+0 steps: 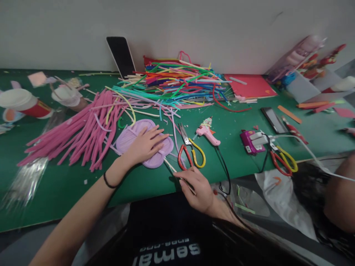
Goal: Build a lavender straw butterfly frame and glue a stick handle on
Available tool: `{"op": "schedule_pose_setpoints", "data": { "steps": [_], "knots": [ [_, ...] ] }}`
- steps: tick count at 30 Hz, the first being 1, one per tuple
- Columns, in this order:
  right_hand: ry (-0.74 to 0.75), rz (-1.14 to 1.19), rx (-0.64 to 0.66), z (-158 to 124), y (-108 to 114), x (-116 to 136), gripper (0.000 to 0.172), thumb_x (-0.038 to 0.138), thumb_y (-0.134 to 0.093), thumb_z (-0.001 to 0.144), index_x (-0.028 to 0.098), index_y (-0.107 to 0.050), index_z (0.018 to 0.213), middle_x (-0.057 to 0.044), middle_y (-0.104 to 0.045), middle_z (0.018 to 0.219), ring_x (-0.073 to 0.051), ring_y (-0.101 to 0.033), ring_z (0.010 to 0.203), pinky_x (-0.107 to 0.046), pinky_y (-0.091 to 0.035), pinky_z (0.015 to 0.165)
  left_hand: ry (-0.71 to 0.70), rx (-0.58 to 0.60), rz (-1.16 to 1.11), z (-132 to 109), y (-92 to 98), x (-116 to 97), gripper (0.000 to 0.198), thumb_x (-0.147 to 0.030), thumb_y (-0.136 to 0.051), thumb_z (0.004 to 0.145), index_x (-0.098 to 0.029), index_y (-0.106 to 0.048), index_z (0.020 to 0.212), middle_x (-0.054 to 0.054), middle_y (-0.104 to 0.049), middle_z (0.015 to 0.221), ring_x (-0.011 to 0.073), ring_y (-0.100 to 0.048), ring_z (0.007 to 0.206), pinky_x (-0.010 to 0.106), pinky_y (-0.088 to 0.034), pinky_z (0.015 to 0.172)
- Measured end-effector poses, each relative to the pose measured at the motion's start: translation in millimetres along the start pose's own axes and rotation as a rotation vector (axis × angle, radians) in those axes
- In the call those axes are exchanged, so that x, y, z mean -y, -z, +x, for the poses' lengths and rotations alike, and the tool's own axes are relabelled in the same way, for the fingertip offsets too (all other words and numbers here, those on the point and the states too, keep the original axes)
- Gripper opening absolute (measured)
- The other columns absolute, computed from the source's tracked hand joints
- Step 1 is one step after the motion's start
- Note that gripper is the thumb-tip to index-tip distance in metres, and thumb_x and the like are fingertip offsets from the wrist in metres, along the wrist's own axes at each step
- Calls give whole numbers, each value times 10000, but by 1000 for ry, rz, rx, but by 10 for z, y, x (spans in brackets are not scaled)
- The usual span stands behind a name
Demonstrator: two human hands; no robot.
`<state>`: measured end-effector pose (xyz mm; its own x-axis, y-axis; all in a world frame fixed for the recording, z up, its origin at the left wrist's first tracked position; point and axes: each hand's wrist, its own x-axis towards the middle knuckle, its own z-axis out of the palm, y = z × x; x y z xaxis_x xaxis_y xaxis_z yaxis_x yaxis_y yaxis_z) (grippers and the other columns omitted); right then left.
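The lilac flower-shaped piece point(154, 160) is partly covered by the left hand point(144, 145), the pale stem point(170, 165) is partly concealed by the right hand point(197, 188), and the shirt lettering point(177, 252) is cropped by the lower frame edge.

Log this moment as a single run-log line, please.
left hand: flat on lilac piece; right hand: holding pale stem; scissors by right hand: lying on green table; pink glue gun: right of those scissors
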<state>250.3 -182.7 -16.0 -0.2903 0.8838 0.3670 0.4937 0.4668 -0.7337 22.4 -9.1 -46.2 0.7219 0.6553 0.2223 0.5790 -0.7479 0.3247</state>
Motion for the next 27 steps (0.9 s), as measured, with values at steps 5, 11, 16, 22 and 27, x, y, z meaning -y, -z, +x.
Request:
{"op": "schedule_pose_setpoints", "data": {
  "steps": [5,11,16,22,27],
  "knots": [
    [-135,79,29,-50,-5,75,304,200,-627,881,203,-659,1184,-73,-751,1049,-184,-699,893,-327,-569,820,-24,-49,50,-24,91,-12,415,-438,-413,992,-216,-644,1257,135,-632,1240,295,-560,1199,510,-408,1043],
    [-330,-83,-55,-117,-145,49,274,184,-474,968,198,-652,1177,-74,-752,1026,-176,-722,905,-299,-576,834,32,-19,90,-25,182,-74,465,-524,-497,940,-145,-656,1159,146,-637,1113,302,-556,1030,490,-437,959],
    [-256,-274,-110,-106,-269,25,291,167,-486,952,157,-662,1183,-82,-727,940,-189,-700,840,-311,-564,835,97,-62,91,-47,127,-85,452,-523,-498,928,-153,-664,1128,145,-629,1092,313,-554,1015,499,-438,949],
    [-222,-326,-137,-24,-357,-38,230,226,-522,988,160,-707,1108,-69,-729,896,-177,-695,787,-272,-557,770,126,-64,90,-68,76,-80,459,-520,-470,947,-151,-649,1153,145,-619,1111,304,-552,1048,491,-430,970],
    [-196,-287,-156,-29,-385,-63,224,213,-524,988,155,-704,1108,-72,-737,918,-172,-701,805,-263,-559,768,131,-60,90,-83,83,-68,491,-524,-453,951,-149,-648,1202,161,-615,1191,314,-556,1126,498,-420,1018]
  ]
}}
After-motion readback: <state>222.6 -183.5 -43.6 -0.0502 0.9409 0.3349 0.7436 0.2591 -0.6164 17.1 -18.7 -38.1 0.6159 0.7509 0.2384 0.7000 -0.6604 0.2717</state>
